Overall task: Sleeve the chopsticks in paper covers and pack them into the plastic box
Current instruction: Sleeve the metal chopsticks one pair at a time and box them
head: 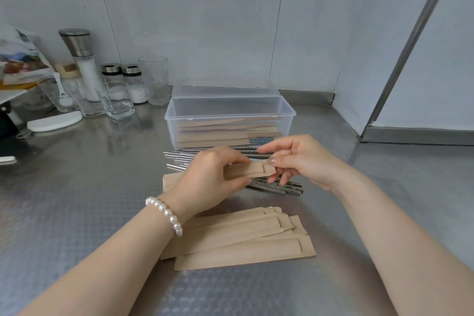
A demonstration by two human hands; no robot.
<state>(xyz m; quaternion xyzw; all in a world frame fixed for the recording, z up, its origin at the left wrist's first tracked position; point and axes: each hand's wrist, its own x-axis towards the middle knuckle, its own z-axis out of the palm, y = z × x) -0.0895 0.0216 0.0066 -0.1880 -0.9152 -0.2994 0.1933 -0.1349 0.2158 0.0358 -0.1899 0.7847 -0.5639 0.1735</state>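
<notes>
Left hand grips a paper cover; right hand pinches its open end. Loose chopsticks lie just beyond the hands, plastic box farther. Best spread the mouth wide before sliding chopsticks in.

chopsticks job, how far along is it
Done: several sleeved pairs lie in the box. In hand: the left hand holds one sleeve while the right hand pinches its open end. Left: loose chopsticks and a stack of empty sleeves.
</notes>
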